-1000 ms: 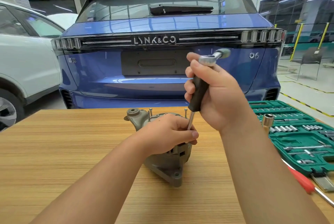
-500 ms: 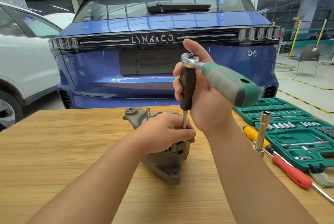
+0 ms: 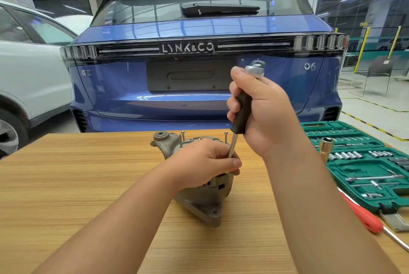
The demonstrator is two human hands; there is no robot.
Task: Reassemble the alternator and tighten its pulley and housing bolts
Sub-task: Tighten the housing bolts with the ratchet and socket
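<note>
1. The alternator (image 3: 199, 198) sits on the wooden table (image 3: 66, 185), just below the centre of the frame. Two thin bolts (image 3: 226, 137) stand upright from its far rim, beside a mounting ear.
2. The left hand (image 3: 203, 163) rests on top of the alternator, fingers curled over the housing, with thumb and forefinger pinching the metal shaft of the driver (image 3: 242, 112) near its lower end.
3. The right hand (image 3: 265, 114), right of centre, is wrapped round the driver's black handle with fingers pressed together. The driver stands near upright, slightly tilted.
4. A ratchet head (image 3: 255, 69) shows above the right hand at the top of the handle; its own handle is hidden.
5. At the right edge, a green socket case (image 3: 365, 163) lies open on the table. A brass-coloured socket (image 3: 325, 147) stands just beside it, and a red-handled screwdriver (image 3: 365, 218) lies in front of the case.
6. A blue car (image 3: 199, 63) fills the upper frame behind the table; a white car (image 3: 28, 63) is at the upper left.
</note>
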